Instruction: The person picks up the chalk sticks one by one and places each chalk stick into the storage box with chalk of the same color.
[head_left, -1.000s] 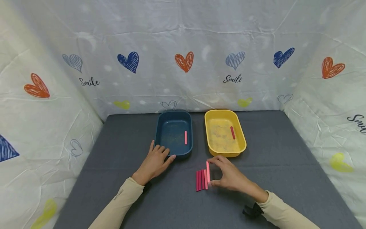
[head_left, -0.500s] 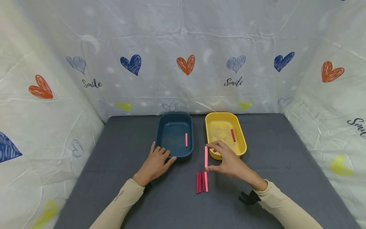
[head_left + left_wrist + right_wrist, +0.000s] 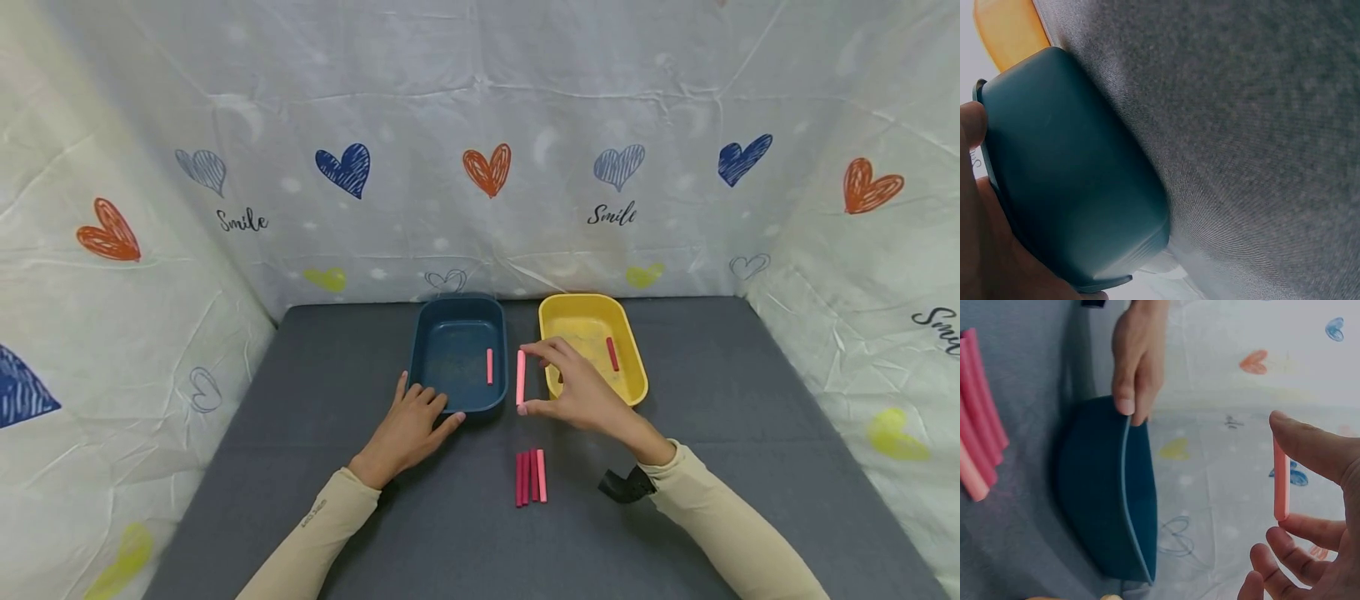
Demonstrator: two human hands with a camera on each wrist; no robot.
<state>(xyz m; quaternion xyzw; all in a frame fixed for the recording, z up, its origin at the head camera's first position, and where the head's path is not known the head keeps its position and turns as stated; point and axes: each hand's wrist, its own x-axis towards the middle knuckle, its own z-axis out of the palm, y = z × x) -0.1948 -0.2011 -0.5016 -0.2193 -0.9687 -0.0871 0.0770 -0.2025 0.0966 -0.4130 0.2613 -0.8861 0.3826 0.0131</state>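
Head view shows the right hand [image 3: 581, 392] pinching a light pink stick [image 3: 521, 377] by its two ends, forefinger on the far tip and thumb on the near tip, so that it lies lengthwise in the air above the grey mat [image 3: 300, 392]. It is a short, straight, matte stick, paler than most of the others. It hangs over the strip between the blue tray [image 3: 423, 367] at its 9 o'clock and the yellow tray [image 3: 633, 375] at its 3 o'clock, close to the blue tray's right rim. The right wrist view confirms the grip: the stick [image 3: 1281, 481] is clamped between fingertip and thumb, the other fingers loosely curled beneath it.

Left hand [image 3: 408, 425] rests with straight, slightly spread fingers against the blue tray's near wall, touching its rim at the near left corner; the left wrist view shows palm and thumb against the tray's outer wall [image 3: 1072, 169].

Inside the blue tray one pink stick [image 3: 489, 366] lies near the right wall. A darker red stick [image 3: 612, 353] lies in the yellow tray. At 6 o'clock from the held stick, four sticks [image 3: 529, 477] lie side by side on the mat, touching. Bare mat lies to either side of them. The trays stand apart with a narrow gap between them.
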